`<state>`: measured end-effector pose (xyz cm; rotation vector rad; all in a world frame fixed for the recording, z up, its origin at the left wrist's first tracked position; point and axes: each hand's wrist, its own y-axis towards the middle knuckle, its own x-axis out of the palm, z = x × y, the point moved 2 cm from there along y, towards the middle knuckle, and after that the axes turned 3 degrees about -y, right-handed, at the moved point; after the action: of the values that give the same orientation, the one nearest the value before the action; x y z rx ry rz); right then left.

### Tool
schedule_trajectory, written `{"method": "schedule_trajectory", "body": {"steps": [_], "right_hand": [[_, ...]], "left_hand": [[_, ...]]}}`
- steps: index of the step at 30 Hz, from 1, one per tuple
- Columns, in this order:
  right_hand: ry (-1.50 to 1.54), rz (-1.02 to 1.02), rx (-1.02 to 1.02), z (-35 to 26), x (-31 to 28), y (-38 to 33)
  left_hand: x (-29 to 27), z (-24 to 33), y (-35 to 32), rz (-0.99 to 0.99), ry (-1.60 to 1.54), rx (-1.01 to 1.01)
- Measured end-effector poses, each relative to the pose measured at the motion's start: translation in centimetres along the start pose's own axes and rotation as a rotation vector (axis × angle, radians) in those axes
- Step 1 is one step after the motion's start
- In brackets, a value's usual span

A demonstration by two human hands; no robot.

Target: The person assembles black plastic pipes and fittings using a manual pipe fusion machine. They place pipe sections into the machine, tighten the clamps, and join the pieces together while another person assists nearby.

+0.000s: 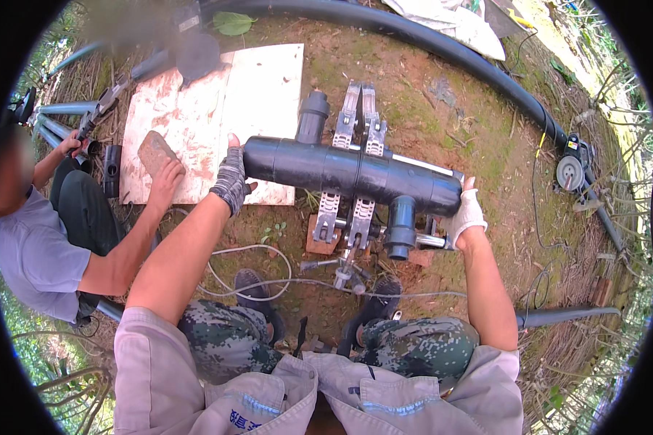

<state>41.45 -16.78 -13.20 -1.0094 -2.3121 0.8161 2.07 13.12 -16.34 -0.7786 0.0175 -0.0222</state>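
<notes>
A thick black plastic pipe [290, 161] with capped ends lies crosswise in front of me. One short branch [313, 119] points away near its left part, and another branch [401, 221] points toward me near its right part. My left hand [230, 177], in a grey striped glove, is closed on the pipe's left end. At the right end my right hand [466, 217], in a white glove, grips the rounded cap. Under the middle sits a metal pipe clamp [358, 217]; its toothed jaws spread out on the far and near sides.
To the left a crouching co-worker rests one hand on a brown stone [154, 154] on a pale board [261, 80]. A long black pipe [413, 29] curves around the back. A corded power tool [572, 171] lies right; a pale cable [290, 270] loops near my feet.
</notes>
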Motion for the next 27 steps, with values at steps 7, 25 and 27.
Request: {"method": "schedule_trajectory", "body": {"steps": [7,25,27], "right_hand": [[-0.034,0.158,-0.144,1.8,-2.1,-1.3],[-0.832,0.034,0.161,33.8,-21.7,-8.6],[-0.834,0.1,0.31,38.4,-25.0,-12.5]], "left_hand": [[-1.7,-3.7,-8.2,-0.024,0.198,0.093],[4.5,-21.4,-18.5,-0.63,0.91,0.402],[5.1,-22.7,-17.3,-0.728,0.928,0.465]]}}
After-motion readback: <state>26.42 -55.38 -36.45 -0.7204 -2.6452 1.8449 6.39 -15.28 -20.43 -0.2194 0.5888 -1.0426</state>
